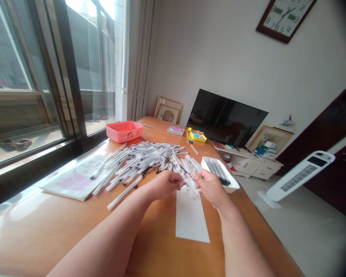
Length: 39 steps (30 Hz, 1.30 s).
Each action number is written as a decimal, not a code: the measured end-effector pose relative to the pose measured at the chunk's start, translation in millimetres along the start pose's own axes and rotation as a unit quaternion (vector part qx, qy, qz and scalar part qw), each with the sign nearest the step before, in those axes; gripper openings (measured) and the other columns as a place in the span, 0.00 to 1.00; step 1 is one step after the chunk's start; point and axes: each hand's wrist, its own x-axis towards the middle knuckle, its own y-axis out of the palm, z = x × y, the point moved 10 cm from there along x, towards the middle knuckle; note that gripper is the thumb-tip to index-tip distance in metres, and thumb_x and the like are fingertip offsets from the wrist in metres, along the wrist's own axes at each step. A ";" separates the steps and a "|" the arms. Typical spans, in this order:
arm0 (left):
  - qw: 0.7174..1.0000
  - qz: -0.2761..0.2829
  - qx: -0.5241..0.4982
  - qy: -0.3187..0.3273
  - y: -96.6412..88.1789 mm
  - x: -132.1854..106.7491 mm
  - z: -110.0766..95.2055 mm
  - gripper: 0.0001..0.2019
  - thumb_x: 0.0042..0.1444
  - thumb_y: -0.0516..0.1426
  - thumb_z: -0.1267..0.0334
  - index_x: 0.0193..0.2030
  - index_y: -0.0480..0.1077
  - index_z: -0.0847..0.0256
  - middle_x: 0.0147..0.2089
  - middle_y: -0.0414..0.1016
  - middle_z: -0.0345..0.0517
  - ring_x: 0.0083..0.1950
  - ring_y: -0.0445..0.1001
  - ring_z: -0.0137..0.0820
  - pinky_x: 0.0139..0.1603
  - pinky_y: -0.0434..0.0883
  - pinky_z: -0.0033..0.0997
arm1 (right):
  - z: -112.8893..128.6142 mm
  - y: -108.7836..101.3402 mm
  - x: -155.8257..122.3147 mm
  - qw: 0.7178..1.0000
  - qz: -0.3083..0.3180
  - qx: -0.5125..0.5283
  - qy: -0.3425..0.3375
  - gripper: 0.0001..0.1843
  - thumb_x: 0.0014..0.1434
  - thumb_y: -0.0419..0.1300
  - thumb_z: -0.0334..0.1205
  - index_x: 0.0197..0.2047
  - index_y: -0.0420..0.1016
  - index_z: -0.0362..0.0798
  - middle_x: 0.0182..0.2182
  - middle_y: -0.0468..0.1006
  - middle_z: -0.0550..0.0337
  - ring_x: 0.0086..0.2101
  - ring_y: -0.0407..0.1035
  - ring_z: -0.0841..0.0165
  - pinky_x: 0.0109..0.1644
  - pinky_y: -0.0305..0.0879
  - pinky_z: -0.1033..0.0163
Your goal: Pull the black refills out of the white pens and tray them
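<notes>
My left hand (pixel 166 184) and my right hand (pixel 209 185) come together over the table, both closed in a pinch. Between their fingertips is a slim, clear pen (pixel 187 180), partly covered by the fingers. Just below lies a strip of white paper (pixel 192 221), with small clear plastic pieces (pixel 192 191) at its far end, too blurred to name. Beyond my left hand spreads a heap of white pens (pixel 144 157) with black ends. A white tray (pixel 234 186) beside my right hand holds several clear pens (pixel 216 169) with black ends.
A pink plastic basket (pixel 123 132) stands at the far left of the wooden table (pixel 152 250). A booklet (pixel 75 177) lies left of the heap, under some pens. Toward the far edge are a yellow box (pixel 197 135) and a small colourful book (pixel 175 130).
</notes>
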 end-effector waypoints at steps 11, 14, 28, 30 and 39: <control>1.000 -0.003 0.005 -0.016 0.2 1.4 1.7 0.15 0.54 0.57 0.51 0.30 0.74 0.62 0.27 0.67 0.39 0.31 0.62 0.29 0.34 0.63 0.27 | 1.6 -2.5 2.0 1.000 -0.019 -0.008 -0.022 0.31 0.65 0.48 0.67 0.32 0.72 0.48 0.23 0.72 0.60 0.24 0.63 0.68 0.30 0.60 0.63; 1.000 -0.011 0.006 -0.020 -1.6 2.2 6.1 0.16 0.55 0.57 0.50 0.30 0.73 0.62 0.27 0.67 0.39 0.31 0.61 0.29 0.34 0.63 0.27 | 3.9 0.4 1.5 1.000 -0.001 0.001 -0.027 0.24 0.64 0.53 0.63 0.38 0.72 0.49 0.30 0.77 0.59 0.27 0.66 0.68 0.32 0.61 0.64; 1.000 0.000 -0.004 0.004 0.8 -1.3 -5.2 0.15 0.55 0.58 0.51 0.33 0.75 0.62 0.28 0.69 0.39 0.31 0.63 0.29 0.36 0.64 0.28 | 1.6 -0.9 3.2 0.998 -0.023 -0.053 -0.025 0.31 0.64 0.49 0.68 0.24 0.65 0.50 0.18 0.64 0.63 0.23 0.59 0.68 0.29 0.56 0.62; 1.000 -0.006 -0.006 -0.002 -1.1 -1.0 -4.3 0.15 0.55 0.58 0.51 0.33 0.75 0.62 0.28 0.70 0.40 0.31 0.63 0.29 0.36 0.65 0.28 | 2.9 -2.6 2.5 0.999 -0.022 -0.033 -0.025 0.31 0.65 0.47 0.68 0.27 0.69 0.49 0.21 0.68 0.62 0.24 0.62 0.67 0.30 0.59 0.61; 1.000 -0.012 -0.006 -0.001 -3.1 -0.4 -1.2 0.16 0.55 0.57 0.50 0.32 0.75 0.63 0.28 0.70 0.41 0.31 0.63 0.29 0.35 0.65 0.28 | 7.9 1.6 0.7 0.997 -0.001 -0.062 -0.053 0.24 0.64 0.55 0.62 0.29 0.68 0.50 0.23 0.71 0.63 0.24 0.62 0.69 0.30 0.58 0.63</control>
